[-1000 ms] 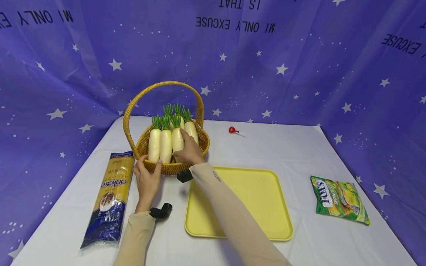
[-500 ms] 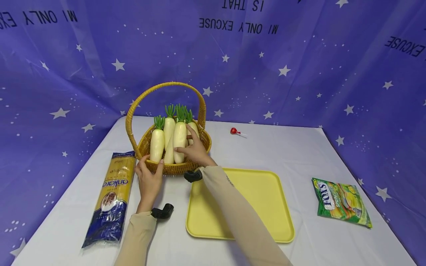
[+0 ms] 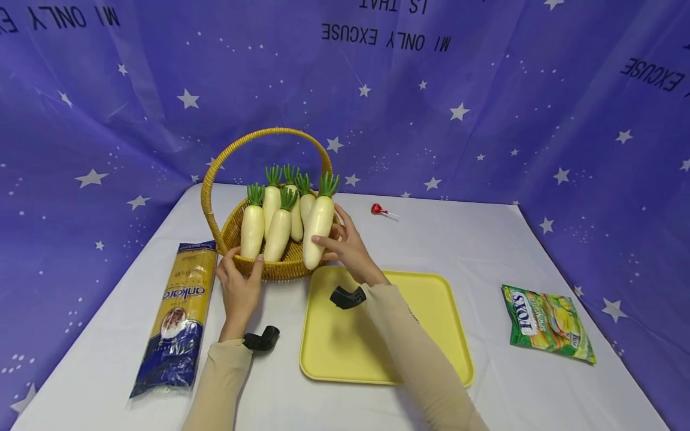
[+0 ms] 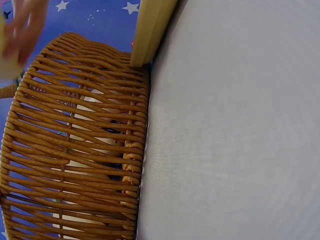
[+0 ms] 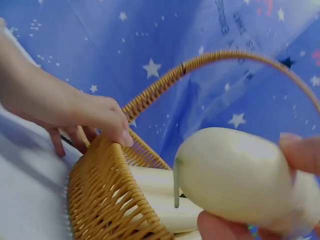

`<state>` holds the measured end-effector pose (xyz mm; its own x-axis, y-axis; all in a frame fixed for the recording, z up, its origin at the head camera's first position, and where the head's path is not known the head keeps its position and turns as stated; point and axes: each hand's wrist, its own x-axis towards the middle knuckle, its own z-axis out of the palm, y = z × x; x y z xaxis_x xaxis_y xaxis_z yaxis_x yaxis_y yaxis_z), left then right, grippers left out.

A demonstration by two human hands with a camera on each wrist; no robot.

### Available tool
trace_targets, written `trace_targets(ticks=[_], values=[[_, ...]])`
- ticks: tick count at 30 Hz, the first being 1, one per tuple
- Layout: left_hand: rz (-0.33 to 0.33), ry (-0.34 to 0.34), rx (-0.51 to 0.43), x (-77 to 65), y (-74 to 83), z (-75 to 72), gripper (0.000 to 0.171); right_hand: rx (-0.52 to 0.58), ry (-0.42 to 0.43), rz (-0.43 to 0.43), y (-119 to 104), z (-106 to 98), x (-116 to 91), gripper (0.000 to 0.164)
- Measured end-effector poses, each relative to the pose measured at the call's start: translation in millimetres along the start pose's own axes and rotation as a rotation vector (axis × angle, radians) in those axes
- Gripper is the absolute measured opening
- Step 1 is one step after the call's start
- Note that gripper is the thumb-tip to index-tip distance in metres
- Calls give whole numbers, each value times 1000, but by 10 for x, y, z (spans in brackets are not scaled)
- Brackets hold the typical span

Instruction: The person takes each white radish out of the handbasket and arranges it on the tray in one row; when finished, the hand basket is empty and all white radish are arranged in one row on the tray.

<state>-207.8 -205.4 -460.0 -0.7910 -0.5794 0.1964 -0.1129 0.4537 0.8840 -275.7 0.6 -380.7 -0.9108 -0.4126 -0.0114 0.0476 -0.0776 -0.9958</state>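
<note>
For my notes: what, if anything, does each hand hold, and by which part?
Right hand: a white radish, around mid-body. Left hand: the wicker basket, by its near rim.

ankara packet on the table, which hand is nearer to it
Left. The left hand is just right of the packet, gripping the basket at its rim; the right hand is farther right, holding a white radish.

In the left wrist view, we are seeing the right hand [image 4: 31,25] blurred and cut off; in the head view, we are missing part of the yellow tray [image 3: 336,353] behind the right sleeve [image 3: 420,359].
</note>
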Motion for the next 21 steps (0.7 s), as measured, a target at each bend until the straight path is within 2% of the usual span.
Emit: trace_targets(ticks=[5, 9, 15, 21], values=[[5, -6, -6, -4, 12, -4, 58, -19, 85, 70, 13, -123, -366, 84], [4, -3, -8, 9, 11, -17, 59, -72, 117, 129, 89, -125, -650, 88], [-3, -12, -8, 20, 13, -34, 58, -155, 84, 236, 302, -37, -917, 92], [-8, -21, -17, 12, 7, -27, 59, -192, 38, 278, 498, 58, -1037, 94]])
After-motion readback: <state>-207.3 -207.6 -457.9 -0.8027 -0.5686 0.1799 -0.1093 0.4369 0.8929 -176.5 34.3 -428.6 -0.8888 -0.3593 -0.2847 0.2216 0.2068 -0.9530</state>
